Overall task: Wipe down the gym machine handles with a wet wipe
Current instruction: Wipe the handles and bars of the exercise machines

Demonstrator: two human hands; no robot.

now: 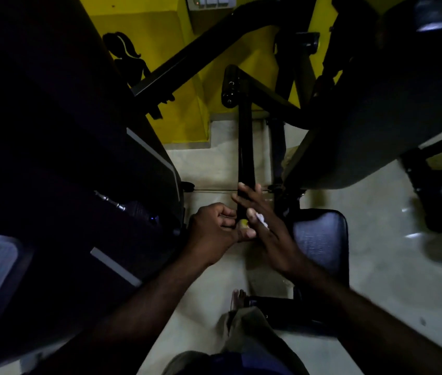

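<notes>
A black machine handle bar runs from a padded roller at the top down to my hands in the middle of the view. My right hand lies against the bar's lower end with its fingers stretched along it, and a white wet wipe shows under the thumb, pressed between palm and bar. My left hand has its fingers curled round the bar's bottom end, where a small yellow tip shows. The bar's lowest part is hidden by both hands.
A dark padded seat stands just right of my hands. A large dark machine housing fills the left side, another pad looms at the upper right. A thin cable crosses behind the bar. Pale floor, yellow wall behind, my foot below.
</notes>
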